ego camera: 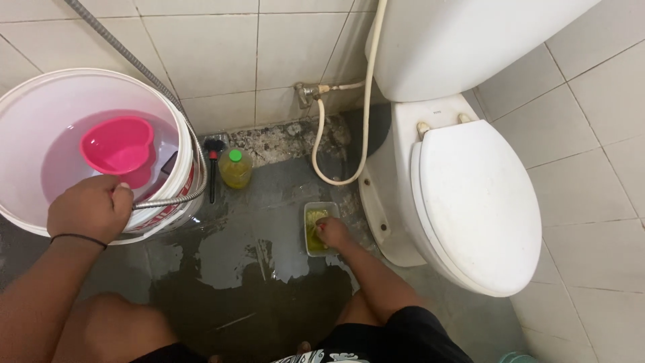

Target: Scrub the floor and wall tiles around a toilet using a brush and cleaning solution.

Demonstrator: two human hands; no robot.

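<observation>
The person's bare knees [121, 329] are showing at the bottom of the view, above a wet grey floor [255, 269]. The left hand [91, 208] is curling into a closed fist at the rim of a large white bucket [27, 107], gripping the metal shower hose [168, 200] that is running over the rim and up the tiled wall. A pink scoop [119, 146] is floating on the water inside the bucket. The right hand [332, 232] is reaching down into a small clear container [312, 214] on the floor just beside the toilet base [390, 222], its fingers bent over something yellowish-green inside; whether they are gripping it cannot be told. A yellow bottle with a green cap [235, 168] and a black brush [213, 168] are standing near the bucket, against the wall.
</observation>
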